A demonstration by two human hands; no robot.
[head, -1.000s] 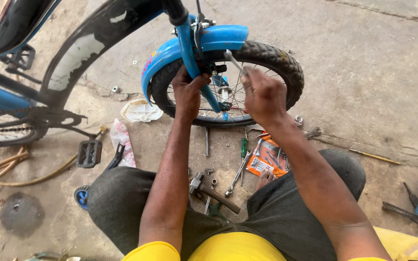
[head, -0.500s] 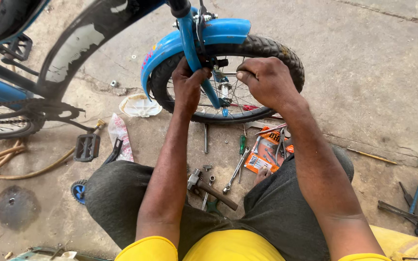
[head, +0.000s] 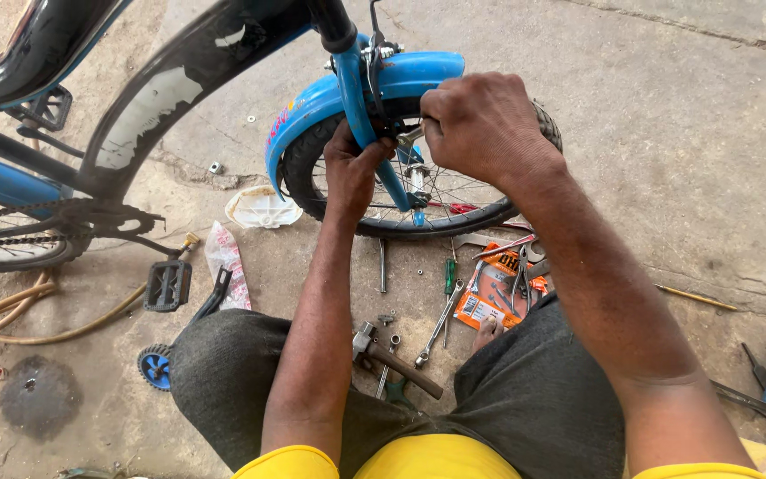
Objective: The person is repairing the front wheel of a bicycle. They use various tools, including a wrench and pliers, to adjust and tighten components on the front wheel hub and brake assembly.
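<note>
My left hand [head: 356, 173] is wrapped tight around the blue fork leg [head: 367, 133], steadying it. My right hand [head: 480, 124] is closed on a small metal tool [head: 410, 137] at the brake under the blue mudguard [head: 418, 73]. The tool's long axis runs roughly level, tip pointing left toward the fork.

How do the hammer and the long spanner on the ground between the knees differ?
The hammer has a brown handle and a blocky metal head; the spanner is all bright metal and thin. The hammer partly lies across the grey shorts; the spanner lies on concrete. Neither is touched by the hands.
</note>
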